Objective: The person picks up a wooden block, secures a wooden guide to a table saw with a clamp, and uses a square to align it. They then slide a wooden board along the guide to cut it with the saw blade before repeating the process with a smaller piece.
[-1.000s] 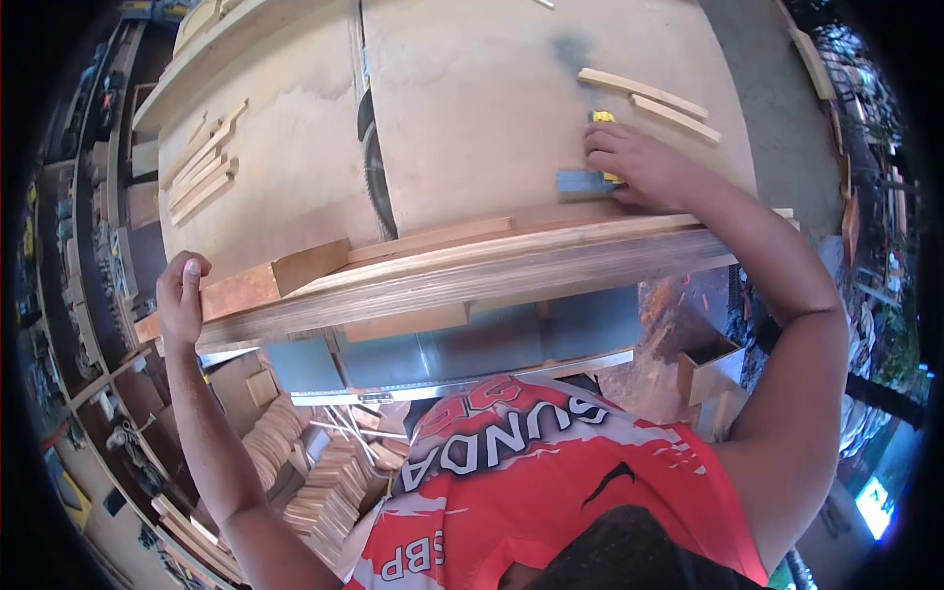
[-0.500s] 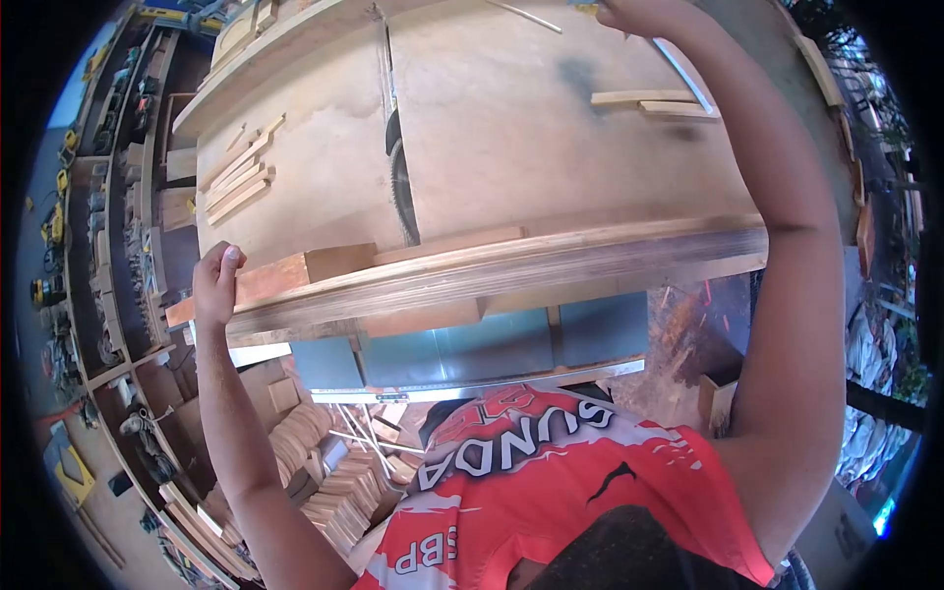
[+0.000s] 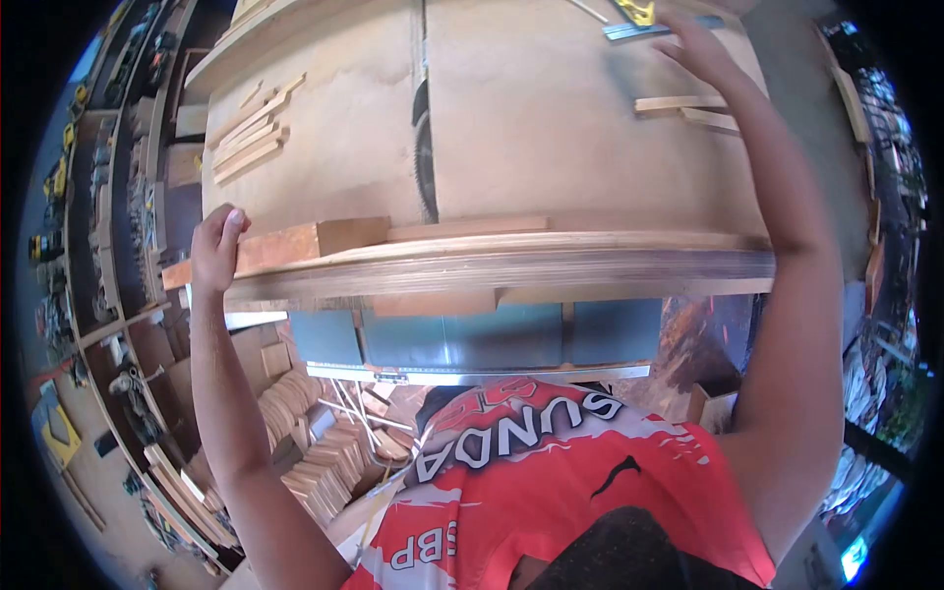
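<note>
Left hand (image 3: 216,251): unmoved, fingers curled round end of wooden block (image 3: 305,241) at near-left table edge. Saw blade (image 3: 425,162): standing in slot. Try square (image 3: 634,18): now lying flat at far edge. Right hand (image 3: 703,54): reached farther out, fingers outstretched, tips at try square. Surface: plywood saw table (image 3: 531,147). Room: tool shelves (image 3: 88,216) at left.
</note>
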Demonstrator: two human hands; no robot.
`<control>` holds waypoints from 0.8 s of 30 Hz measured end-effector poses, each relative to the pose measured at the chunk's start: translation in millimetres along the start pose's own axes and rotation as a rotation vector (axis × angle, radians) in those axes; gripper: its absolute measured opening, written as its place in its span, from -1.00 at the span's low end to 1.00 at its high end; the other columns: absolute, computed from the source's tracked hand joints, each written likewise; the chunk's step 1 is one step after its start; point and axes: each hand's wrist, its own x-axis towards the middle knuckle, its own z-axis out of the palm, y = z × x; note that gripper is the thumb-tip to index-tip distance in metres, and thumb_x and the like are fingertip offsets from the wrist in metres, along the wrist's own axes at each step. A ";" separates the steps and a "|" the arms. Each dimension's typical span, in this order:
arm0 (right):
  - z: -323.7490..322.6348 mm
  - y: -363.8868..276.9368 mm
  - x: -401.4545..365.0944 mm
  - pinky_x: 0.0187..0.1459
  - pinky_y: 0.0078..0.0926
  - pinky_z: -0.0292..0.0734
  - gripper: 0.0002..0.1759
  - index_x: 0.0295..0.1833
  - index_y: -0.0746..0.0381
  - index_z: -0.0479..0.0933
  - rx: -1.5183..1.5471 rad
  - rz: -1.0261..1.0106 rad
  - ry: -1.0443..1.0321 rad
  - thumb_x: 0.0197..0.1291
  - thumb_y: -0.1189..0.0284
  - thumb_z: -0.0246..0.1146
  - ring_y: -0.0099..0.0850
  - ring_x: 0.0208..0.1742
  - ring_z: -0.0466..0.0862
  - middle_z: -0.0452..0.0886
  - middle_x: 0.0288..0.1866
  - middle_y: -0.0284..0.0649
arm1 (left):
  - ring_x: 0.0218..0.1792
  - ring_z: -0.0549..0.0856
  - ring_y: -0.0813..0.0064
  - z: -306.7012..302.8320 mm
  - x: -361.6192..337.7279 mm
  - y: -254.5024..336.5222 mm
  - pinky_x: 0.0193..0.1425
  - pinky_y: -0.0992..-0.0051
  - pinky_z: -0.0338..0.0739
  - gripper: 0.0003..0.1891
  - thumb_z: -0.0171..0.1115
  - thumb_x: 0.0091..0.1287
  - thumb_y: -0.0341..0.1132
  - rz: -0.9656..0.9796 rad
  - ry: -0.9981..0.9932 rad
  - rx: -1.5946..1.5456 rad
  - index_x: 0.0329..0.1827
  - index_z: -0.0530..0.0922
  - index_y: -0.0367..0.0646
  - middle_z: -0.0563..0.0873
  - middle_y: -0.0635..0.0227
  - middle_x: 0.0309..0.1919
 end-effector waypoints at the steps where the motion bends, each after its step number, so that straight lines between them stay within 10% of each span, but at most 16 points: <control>1: -19.8 -4.8 -12.8 0.18 -0.29 0.49 -0.52 0.16 0.25 0.51 0.050 0.096 -0.197 0.14 0.39 0.44 -0.12 0.11 0.60 0.62 0.06 -0.10 | -0.45 0.51 0.45 1.5 -0.2 0.3 -0.28 0.40 0.42 -0.50 0.02 0.53 -0.03 -0.025 0.003 0.004 -0.40 0.51 -0.34 0.55 0.23 -0.55; 5: -39.2 -9.5 -84.8 0.23 -0.24 0.46 -0.41 0.17 0.24 0.51 0.229 -0.021 -0.500 -0.04 0.50 0.50 -0.12 0.21 0.56 0.56 0.15 -0.11 | -0.43 0.52 0.44 -1.1 -2.2 2.7 -0.26 0.41 0.43 -0.51 0.04 0.52 -0.02 -0.041 -0.005 0.021 -0.38 0.51 -0.34 0.54 0.21 -0.54; 14: -60.8 -89.1 -91.6 0.10 -0.18 0.49 -0.48 0.16 0.23 0.52 0.228 -0.055 -0.450 0.01 0.60 0.40 -0.07 0.06 0.57 0.55 0.00 -0.11 | -0.41 0.53 0.42 -1.9 -1.4 -1.5 -0.24 0.41 0.44 -0.51 0.04 0.53 -0.01 -0.037 -0.028 0.005 -0.36 0.53 -0.33 0.54 0.23 -0.53; 19: -72.5 -156.9 -93.3 0.00 -0.15 0.50 -0.66 0.06 0.26 0.62 0.506 -0.052 -1.001 0.14 0.47 0.37 -0.05 -0.08 0.61 0.59 -0.13 -0.05 | -0.35 0.57 0.44 -1.1 -1.8 -3.7 -0.17 0.42 0.45 -0.55 0.04 0.55 -0.09 0.000 -0.047 -0.089 -0.34 0.54 -0.36 0.59 0.25 -0.47; 24: -58.8 -179.6 -107.0 -0.02 -0.14 0.49 -0.72 0.03 0.24 0.65 0.485 -0.084 -1.061 0.23 0.39 0.30 -0.03 -0.07 0.61 0.60 -0.15 -0.04 | -0.21 0.51 0.47 -4.9 -3.4 -6.3 -0.01 0.46 0.38 -0.55 -0.06 0.59 -0.08 -0.039 -0.132 -0.116 -0.30 0.50 -0.34 0.57 0.28 -0.33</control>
